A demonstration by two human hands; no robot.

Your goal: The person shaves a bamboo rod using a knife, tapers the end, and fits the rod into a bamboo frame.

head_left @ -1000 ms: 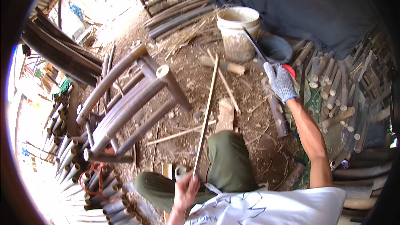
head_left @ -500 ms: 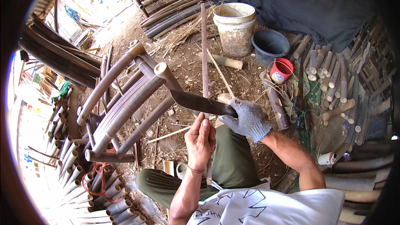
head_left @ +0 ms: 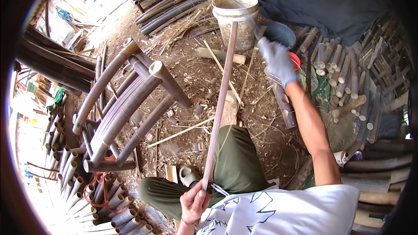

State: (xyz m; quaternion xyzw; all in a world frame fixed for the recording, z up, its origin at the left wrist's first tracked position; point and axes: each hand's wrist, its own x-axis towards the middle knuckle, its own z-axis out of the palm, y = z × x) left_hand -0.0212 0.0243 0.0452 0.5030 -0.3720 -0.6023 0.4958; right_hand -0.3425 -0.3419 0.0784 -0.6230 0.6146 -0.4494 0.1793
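Note:
A long, flat bamboo strip (head_left: 224,91) slants up from my lap, its far end in front of the white bucket. My bare left hand (head_left: 194,202) is closed around its lower end, with the thumb along it. My right hand (head_left: 278,63), in a grey knit glove, reaches forward by the dark basin and is smeared by motion. It looks closed on the machete (head_left: 249,72), which shows only as a thin line, seemingly edge-on. A red pail (head_left: 295,61) is partly hidden behind the glove.
At left a bamboo chair frame (head_left: 126,109) lies tilted. A dirty white bucket (head_left: 235,15) and dark basin (head_left: 283,35) stand ahead. Cut bamboo pieces are stacked at right (head_left: 337,63) and lower left (head_left: 117,204). Chips and slivers litter the dirt floor (head_left: 183,87).
My right hand has swung forward and right, off the strip, and the machete's broad face no longer shows. My left hand has come down toward my lap, and the strip now leans right.

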